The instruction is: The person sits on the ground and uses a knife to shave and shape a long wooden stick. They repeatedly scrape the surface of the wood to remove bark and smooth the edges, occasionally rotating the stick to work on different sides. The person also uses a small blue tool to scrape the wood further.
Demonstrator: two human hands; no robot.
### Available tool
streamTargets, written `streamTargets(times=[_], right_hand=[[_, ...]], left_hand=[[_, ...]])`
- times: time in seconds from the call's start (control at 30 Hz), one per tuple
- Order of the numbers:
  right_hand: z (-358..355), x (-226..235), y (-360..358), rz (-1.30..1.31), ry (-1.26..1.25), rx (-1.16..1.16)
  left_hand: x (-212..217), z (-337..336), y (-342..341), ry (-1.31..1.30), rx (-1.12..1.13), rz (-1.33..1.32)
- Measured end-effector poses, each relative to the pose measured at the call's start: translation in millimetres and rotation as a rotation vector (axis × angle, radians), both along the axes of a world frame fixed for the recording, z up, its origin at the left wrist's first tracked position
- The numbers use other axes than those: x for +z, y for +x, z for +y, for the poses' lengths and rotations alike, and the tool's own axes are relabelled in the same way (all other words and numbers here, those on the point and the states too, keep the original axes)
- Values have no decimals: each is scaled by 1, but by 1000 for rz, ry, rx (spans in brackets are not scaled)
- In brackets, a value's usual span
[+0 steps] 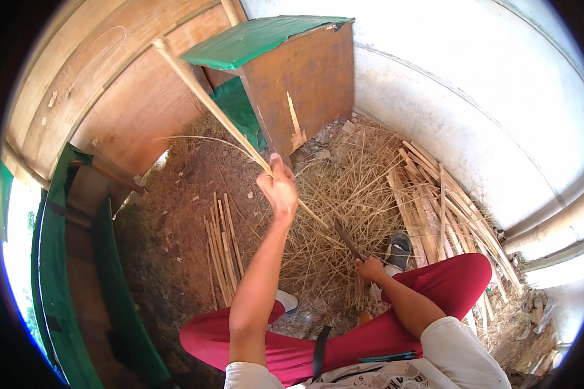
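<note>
My left hand [279,189] is closed around a long pale bamboo strip [207,100], held out in front of me. The strip slants from the upper left down toward the lower right. A thin curved sliver [198,137] sticks out to the left, just above that hand. Low on the right, my right hand [370,268] grips a knife [347,240] with a dark blade. The blade points up and left, close to the strip's lower end; whether they touch I cannot tell. Beneath both hands lies a heap of thin bamboo shavings [331,188].
Several narrow bamboo sticks [222,249] lie on the ground to the left. Wider split bamboo [428,207] is piled along the white wall [474,84] at right. A wooden box with a green-covered top [305,78] stands ahead. Green-edged boards [58,259] run along the left.
</note>
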State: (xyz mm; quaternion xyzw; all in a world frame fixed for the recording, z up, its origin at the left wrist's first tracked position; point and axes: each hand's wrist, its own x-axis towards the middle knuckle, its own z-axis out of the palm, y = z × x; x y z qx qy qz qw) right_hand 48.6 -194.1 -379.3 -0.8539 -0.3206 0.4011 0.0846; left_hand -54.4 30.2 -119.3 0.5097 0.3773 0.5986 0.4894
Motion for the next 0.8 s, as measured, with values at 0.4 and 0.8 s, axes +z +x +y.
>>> streamTargets(times=[0.4, 0.8], right_hand=[[1, -16, 9, 538, 159, -259], [9, 3, 17, 110, 165, 25]], left_hand=[[-7, 5, 3, 3, 81, -53], [7, 4, -10, 8, 110, -36]])
